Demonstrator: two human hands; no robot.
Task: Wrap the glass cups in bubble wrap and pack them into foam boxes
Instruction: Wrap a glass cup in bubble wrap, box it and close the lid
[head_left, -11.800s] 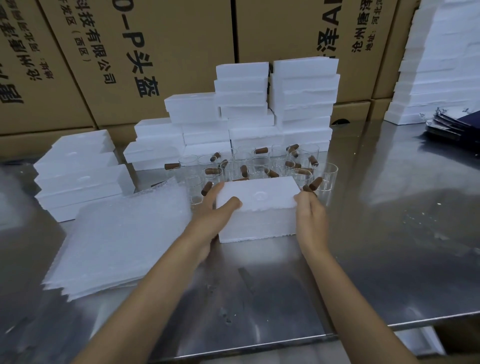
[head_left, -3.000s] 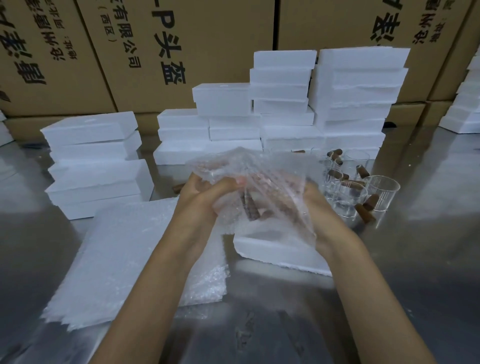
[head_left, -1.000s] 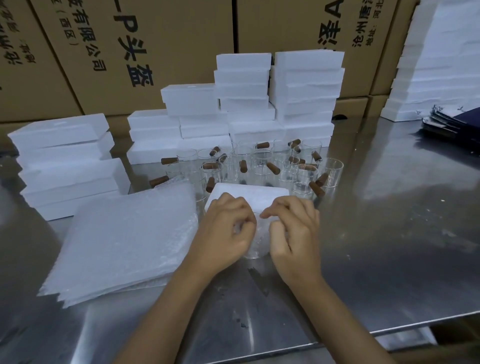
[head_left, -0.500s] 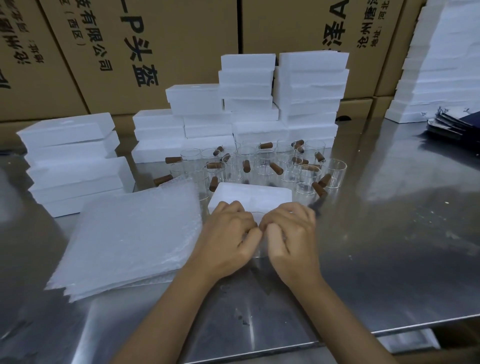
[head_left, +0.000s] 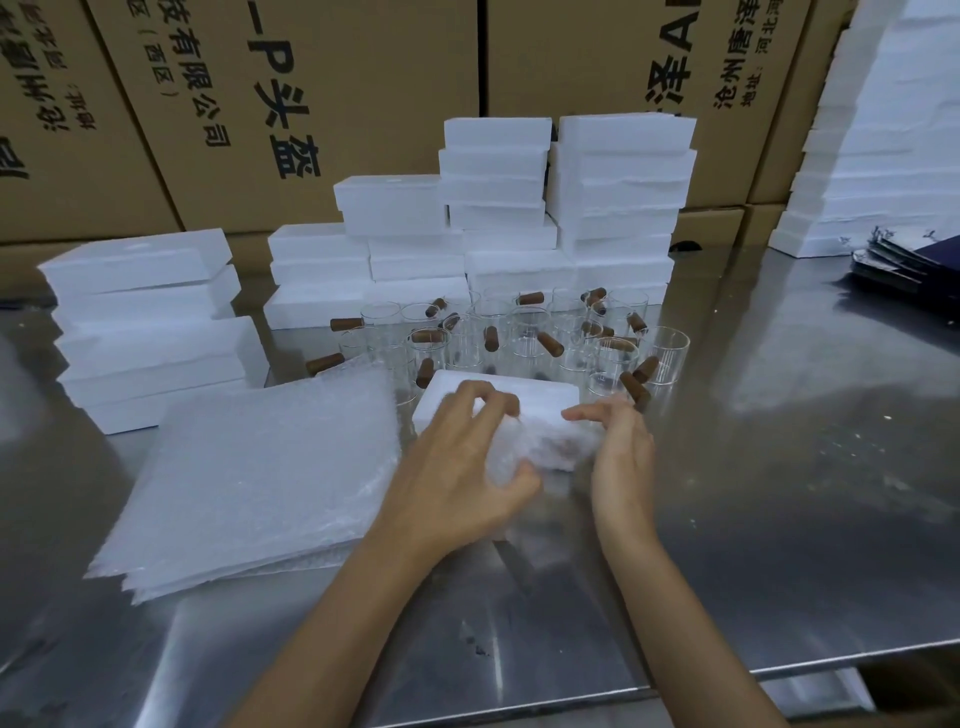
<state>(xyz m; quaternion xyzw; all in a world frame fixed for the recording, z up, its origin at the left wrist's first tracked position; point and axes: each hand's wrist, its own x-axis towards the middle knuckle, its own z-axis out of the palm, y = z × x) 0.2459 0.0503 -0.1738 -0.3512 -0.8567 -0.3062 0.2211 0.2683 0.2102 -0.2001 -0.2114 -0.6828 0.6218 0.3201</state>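
Note:
A cup wrapped in bubble wrap (head_left: 540, 451) lies in front of a white foam box (head_left: 540, 397) at the table's middle. My left hand (head_left: 457, 467) grips the bundle from the left, thumb underneath and fingers curled over it. My right hand (head_left: 621, 447) rests against the bundle's right end with fingers nearly straight. Behind the box stand several glass cups (head_left: 530, 332) with brown wooden handles. A stack of bubble wrap sheets (head_left: 260, 467) lies to the left.
Stacks of white foam boxes stand at the left (head_left: 150, 322), at the back centre (head_left: 519, 218) and at the far right (head_left: 883, 156). Cardboard cartons (head_left: 291, 93) wall off the back. Dark flat packages (head_left: 904, 260) lie at the right. The steel table's front edge (head_left: 675, 686) runs near me.
Both hands were curled close together over the wrapped cup. Now they have spread apart: the right hand's fingers have straightened at the bundle's right end, and the bundle shows between them.

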